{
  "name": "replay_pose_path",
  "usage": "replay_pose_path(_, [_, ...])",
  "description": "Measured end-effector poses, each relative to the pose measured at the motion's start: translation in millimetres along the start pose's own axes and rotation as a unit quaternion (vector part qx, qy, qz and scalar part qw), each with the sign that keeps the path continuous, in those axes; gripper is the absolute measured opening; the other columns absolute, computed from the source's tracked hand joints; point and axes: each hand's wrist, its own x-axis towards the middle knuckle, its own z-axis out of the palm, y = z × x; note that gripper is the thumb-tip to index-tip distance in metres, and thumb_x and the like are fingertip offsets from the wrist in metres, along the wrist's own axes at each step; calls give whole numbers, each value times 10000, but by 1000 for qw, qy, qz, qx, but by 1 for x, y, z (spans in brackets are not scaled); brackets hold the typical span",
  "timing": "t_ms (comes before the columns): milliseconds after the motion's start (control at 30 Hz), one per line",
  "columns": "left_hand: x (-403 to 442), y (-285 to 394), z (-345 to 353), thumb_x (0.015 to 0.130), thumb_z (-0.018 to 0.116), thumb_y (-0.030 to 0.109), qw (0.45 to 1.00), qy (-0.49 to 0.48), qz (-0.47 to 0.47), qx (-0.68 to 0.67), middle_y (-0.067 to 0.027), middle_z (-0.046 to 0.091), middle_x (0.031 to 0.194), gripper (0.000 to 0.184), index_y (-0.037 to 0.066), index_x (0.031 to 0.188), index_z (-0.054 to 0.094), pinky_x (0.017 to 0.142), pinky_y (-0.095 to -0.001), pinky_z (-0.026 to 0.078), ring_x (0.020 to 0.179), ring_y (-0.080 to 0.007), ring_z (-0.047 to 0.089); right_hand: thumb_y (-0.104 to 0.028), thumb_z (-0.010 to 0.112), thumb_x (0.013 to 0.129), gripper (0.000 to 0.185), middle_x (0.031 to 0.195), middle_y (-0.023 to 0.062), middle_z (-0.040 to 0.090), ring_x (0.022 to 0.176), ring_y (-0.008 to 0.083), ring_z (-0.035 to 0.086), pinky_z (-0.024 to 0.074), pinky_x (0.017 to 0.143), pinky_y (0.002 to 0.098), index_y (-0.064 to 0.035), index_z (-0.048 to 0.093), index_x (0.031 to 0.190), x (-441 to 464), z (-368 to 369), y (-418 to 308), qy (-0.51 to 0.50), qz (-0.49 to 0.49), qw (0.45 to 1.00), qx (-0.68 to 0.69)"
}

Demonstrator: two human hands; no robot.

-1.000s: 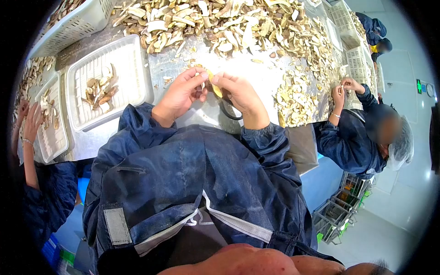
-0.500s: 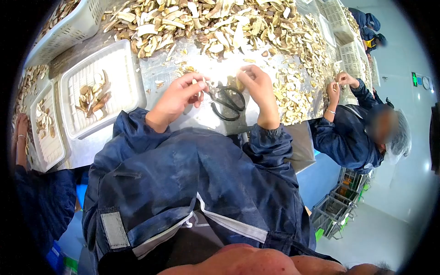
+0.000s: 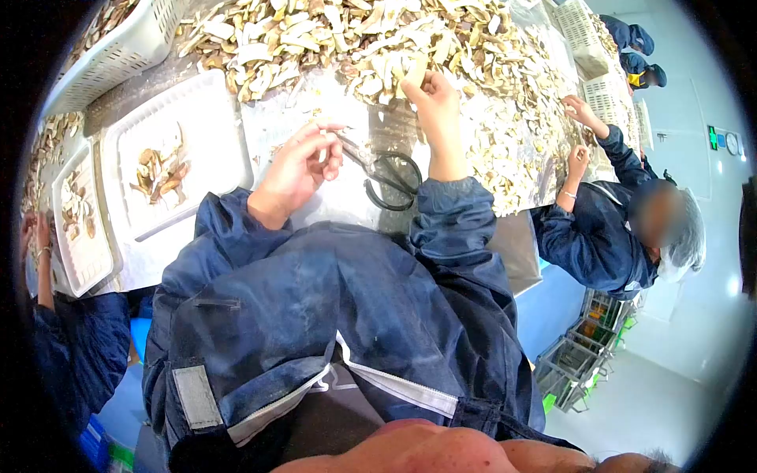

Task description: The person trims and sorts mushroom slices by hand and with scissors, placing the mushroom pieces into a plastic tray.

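My right hand reaches to the near edge of a big heap of sliced pieces, like dried mushroom, its fingers pinched on a pale slice. My left hand is over the metal table with fingers curled near the tip of black-handled scissors; whether it holds anything small is not clear. The scissors lie on the table between my hands. Left of my left hand a white tray holds a small pile of brown and pale slices.
A second white tray with slices is at the far left, beside a person's hands. A white perforated basket stands at the upper left. On the right, a co-worker's hands are near more slices and white baskets.
My right hand has moved from beside my left hand, up to the heap. The scissors are now more fully in view. The co-worker's hands at the right have moved apart.
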Motion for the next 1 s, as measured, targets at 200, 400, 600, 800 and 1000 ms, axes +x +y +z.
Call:
replay_pose_path(200, [4,-4,-1,1050,437,321,996,-4,5,-87,-78,630,1011,365,35,1258,532,735,-334,543,898,-191,633,-176,718,900,182,815,7,679,690,74,579,446,616,233,-5,706,962,-56,-6,-38,-141,87,968,187])
replay_pose_path(400, [2,-1,15,1063,375,431,990,-24,-2,-140,-89,636,1053,465,61,1306,518,728,-331,538,946,-208,635,-187,733,873,200,855,48,693,759,187,648,506,692,293,-27,713,991,-49,9,-29,-121,-5,991,61])
replay_pose_path(600, [5,-7,-5,1039,480,309,994,-42,5,-101,-68,600,944,291,53,1137,579,589,-294,454,776,-167,551,-154,726,786,249,1103,178,608,1018,376,605,507,856,453,-30,715,1002,-3,-5,-1,57,-135,944,-295])
replay_pose_path(800, [4,-6,-4,1011,539,223,996,-36,15,-82,-74,588,934,148,75,1014,551,586,-293,453,764,-162,549,-162,749,798,277,904,102,682,756,245,617,487,704,332,-22,725,1035,-12,-20,-4,-1,-124,963,-239])
replay_pose_path(1000, [5,-5,0,981,574,156,996,-36,25,-78,-81,631,925,89,68,993,575,609,-297,485,748,-157,587,-115,729,882,192,861,-28,665,704,31,513,408,643,200,-4,725,1038,-51,-27,-40,-217,102,945,223])
